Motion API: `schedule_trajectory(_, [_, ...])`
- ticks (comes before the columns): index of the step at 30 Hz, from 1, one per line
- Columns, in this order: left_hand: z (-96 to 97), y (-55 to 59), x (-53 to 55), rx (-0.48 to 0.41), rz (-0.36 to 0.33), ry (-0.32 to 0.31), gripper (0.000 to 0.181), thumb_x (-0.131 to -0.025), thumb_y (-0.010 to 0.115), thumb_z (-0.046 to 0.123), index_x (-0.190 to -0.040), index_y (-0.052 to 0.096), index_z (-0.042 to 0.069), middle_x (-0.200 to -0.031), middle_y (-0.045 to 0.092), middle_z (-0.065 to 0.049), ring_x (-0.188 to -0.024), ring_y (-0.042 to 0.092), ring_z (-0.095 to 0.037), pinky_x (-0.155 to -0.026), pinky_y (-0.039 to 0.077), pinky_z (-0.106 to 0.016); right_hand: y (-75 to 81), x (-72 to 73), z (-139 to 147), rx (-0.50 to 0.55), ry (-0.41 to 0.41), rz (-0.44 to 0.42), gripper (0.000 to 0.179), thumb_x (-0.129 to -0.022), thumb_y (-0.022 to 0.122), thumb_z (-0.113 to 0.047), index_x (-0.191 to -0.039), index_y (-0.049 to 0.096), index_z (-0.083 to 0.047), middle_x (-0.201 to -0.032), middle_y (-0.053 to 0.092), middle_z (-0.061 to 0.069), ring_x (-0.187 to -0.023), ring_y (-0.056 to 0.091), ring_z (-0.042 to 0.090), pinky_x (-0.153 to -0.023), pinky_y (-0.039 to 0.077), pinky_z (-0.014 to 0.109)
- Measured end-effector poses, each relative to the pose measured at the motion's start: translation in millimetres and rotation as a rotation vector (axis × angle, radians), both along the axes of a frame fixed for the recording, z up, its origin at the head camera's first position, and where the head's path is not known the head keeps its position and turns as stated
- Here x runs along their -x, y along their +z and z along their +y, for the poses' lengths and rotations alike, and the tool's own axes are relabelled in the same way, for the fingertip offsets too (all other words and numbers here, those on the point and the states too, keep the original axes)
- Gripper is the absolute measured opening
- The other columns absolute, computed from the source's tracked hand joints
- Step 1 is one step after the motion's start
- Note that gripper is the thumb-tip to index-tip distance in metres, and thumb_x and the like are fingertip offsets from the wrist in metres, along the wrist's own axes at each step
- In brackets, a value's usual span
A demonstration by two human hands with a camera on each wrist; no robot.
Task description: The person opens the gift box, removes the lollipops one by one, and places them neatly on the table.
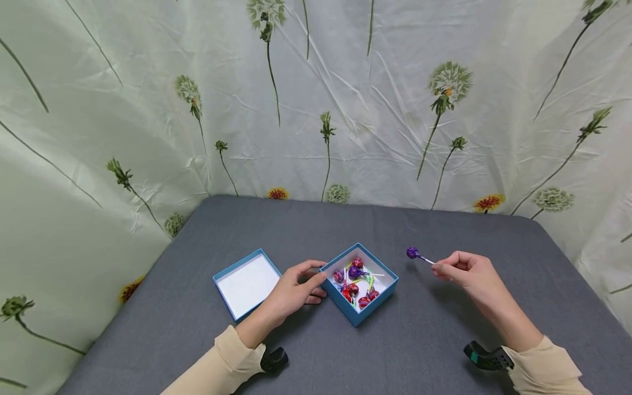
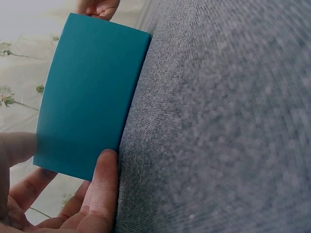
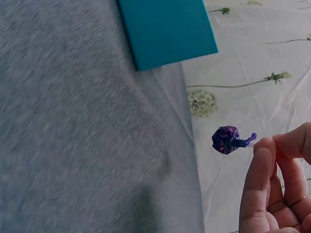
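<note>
A purple-wrapped lollipop [image 1: 412, 253] is in my right hand [image 1: 466, 269], which pinches the end of its white stick between thumb and fingertips. Its round head points left, above the table and to the right of the blue box [image 1: 353, 312]. In the right wrist view the purple lollipop [image 3: 226, 140] hangs apart from the box. My left hand [image 1: 293, 288] holds the box by its left corner, the thumb near the rim and other fingers against the outside. Inside the open box lie several red and purple lollipops [image 1: 353, 289] with coloured sticks.
The box's lid [image 1: 247, 285], white inside with a blue edge, lies upturned to the left, partly behind my left hand. Grey cloth covers the table [image 1: 395, 356]. A pale curtain [image 1: 306, 159] with printed flowers hangs behind and to the sides.
</note>
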State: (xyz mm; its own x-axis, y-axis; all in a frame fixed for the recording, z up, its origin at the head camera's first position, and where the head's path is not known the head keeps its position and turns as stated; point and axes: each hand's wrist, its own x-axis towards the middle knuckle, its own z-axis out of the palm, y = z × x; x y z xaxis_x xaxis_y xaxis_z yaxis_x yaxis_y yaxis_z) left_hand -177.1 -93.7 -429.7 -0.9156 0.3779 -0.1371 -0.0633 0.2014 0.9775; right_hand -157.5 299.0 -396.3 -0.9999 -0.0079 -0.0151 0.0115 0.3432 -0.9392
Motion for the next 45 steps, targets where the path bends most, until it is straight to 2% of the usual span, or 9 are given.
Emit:
schedule_trajectory(9, [-0.5,0.0,-0.5,0.001,0.0,-0.003,0.04,-0.112,0.061,0.029,-0.148,0.06,0.012,-0.138,0.067,-0.022,-0.098,0.078,-0.023,-0.087,0.068,-0.037,-8.9,-9.1,11,-0.106,-0.077,-0.057,0.019,-0.103,0.074,-0.02,-0.093,0.077,-0.005,-0.087,0.079,-0.013,-0.083,0.074,0.005,-0.076,0.059,0.023])
schedule_trajectory(20, [-0.6,-1.1,-0.3,-0.007,0.0,-0.012,0.041,-0.112,0.061,0.03,-0.148,0.06,0.012,-0.139,0.066,-0.022,-0.099,0.078,-0.023,-0.088,0.067,-0.037,-20.1,-20.5,18,-0.142,-0.114,-0.088,0.015,-0.101,0.075,-0.016,-0.091,0.076,-0.004,-0.082,0.077,-0.013,-0.078,0.072,0.001,-0.073,0.06,0.021])
schedule_trajectory(25, [-0.8,-1.0,0.6,-0.006,0.006,-0.006,0.041,-0.111,0.062,0.03,-0.148,0.06,0.011,-0.139,0.067,-0.023,-0.098,0.078,-0.023,-0.088,0.067,-0.037,-23.5,-23.6,18,-0.169,-0.107,-0.098,0.016,-0.1,0.076,-0.015,-0.089,0.076,-0.004,-0.08,0.076,-0.014,-0.075,0.07,-0.001,-0.071,0.059,0.02])
schedule_trajectory(32, [-1.4,-1.4,2.9,-0.009,0.015,-0.011,0.041,-0.111,0.062,0.029,-0.148,0.06,0.011,-0.138,0.067,-0.023,-0.098,0.078,-0.023,-0.088,0.067,-0.037,-20.5,-23.5,12,-0.25,-0.053,-0.135,0.016,-0.099,0.075,-0.013,-0.09,0.075,0.0,-0.084,0.079,-0.005,-0.073,0.068,0.002,-0.067,0.058,0.023])
schedule_trajectory(38, [-1.8,-2.4,3.6,-0.015,0.012,-0.018,0.04,-0.112,0.061,0.027,-0.148,0.06,0.01,-0.136,0.068,-0.022,-0.097,0.078,-0.021,-0.088,0.067,-0.036,-19.5,-24.4,10,-0.304,-0.013,-0.173,0.021,-0.099,0.075,-0.019,-0.088,0.074,-0.002,-0.077,0.073,-0.006,-0.071,0.067,0.005,-0.062,0.054,0.026])
schedule_trajectory(45, [-1.8,-3.3,3.1,-0.016,0.009,-0.023,0.041,-0.111,0.061,0.028,-0.148,0.06,0.01,-0.135,0.068,-0.022,-0.097,0.078,-0.021,-0.088,0.067,-0.036,-24.6,-28.6,6,-0.32,0.02,-0.181,0.024,-0.098,0.077,-0.02,-0.086,0.072,0.001,-0.072,0.068,-0.004,-0.068,0.063,0.008,-0.061,0.053,0.026])
